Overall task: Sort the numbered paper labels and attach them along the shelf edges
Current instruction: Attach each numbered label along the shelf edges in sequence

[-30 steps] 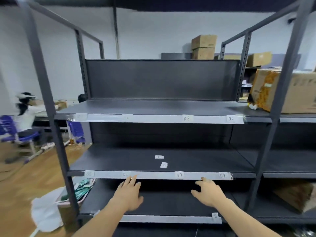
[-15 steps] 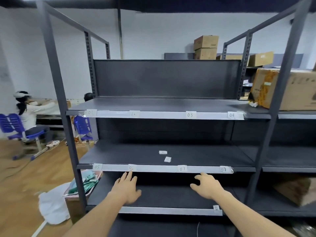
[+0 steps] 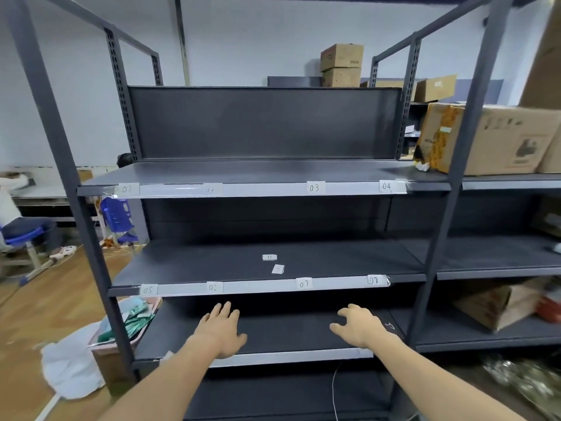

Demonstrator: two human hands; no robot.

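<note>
A dark metal shelf rack stands before me. Its top shelf edge strip carries labels 01 to 04. The middle shelf edge strip carries 05, a faint label, 07 and 08. Two loose paper labels lie on the middle shelf, one behind the other. My left hand and my right hand hover over the lower shelf, palms down, fingers apart, holding nothing. The lower shelf's edge strip shows a small label at its right end.
A cardboard box sits on the neighbouring rack's top shelf at right, with more boxes behind. A bin with green packets and a white bag lie on the floor at left. A seated person is far left.
The view has shifted left and slightly closer to the rack. Both hands stay open over the lower shelf, and the labels have not moved.
</note>
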